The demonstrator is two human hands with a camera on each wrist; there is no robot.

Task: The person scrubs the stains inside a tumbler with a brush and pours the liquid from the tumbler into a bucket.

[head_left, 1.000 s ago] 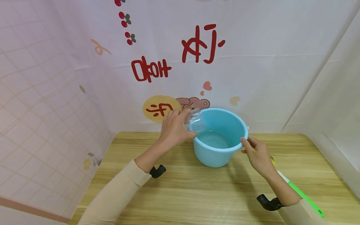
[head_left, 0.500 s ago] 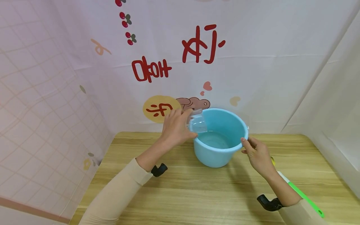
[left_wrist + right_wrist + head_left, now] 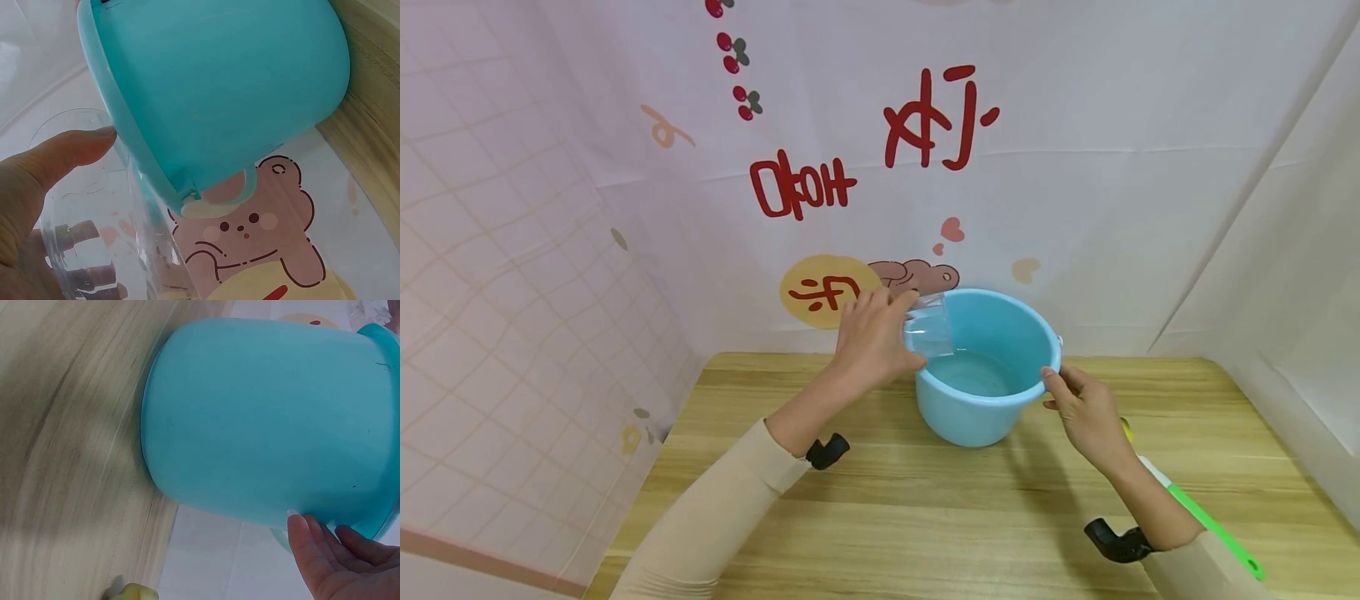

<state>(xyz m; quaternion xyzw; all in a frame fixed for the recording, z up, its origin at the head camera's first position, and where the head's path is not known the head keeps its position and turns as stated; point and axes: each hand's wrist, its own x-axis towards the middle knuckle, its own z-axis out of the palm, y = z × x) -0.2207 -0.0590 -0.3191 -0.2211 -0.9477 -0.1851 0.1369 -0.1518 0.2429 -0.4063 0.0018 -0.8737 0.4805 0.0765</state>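
A light blue bucket (image 3: 970, 421) stands upright on the table, with what looks like shallow water at its bottom. At its left rim, my left hand (image 3: 872, 337) grips a clear plastic cup (image 3: 931, 329), thumb on one side and fingers round the other. The cup lies tipped on its side, its mouth over the bucket's inside. In the left wrist view the fingers show through the clear wall of the cup (image 3: 81, 187). My right hand (image 3: 1090, 417) holds the bucket's right rim, thumb on top. The right wrist view shows its fingers against the bucket's outer wall (image 3: 269, 425).
A green-and-white handle (image 3: 1217, 525) lies on the wooden table (image 3: 925, 525) at the right, partly hidden by my right forearm. Near it is a small yellow thing (image 3: 1127, 428). A printed cloth wall (image 3: 1075, 208) rises just behind the bucket.
My left hand has shifted slightly to the right and tipped the cup further over the bucket. My right hand and the bucket have stayed in place.
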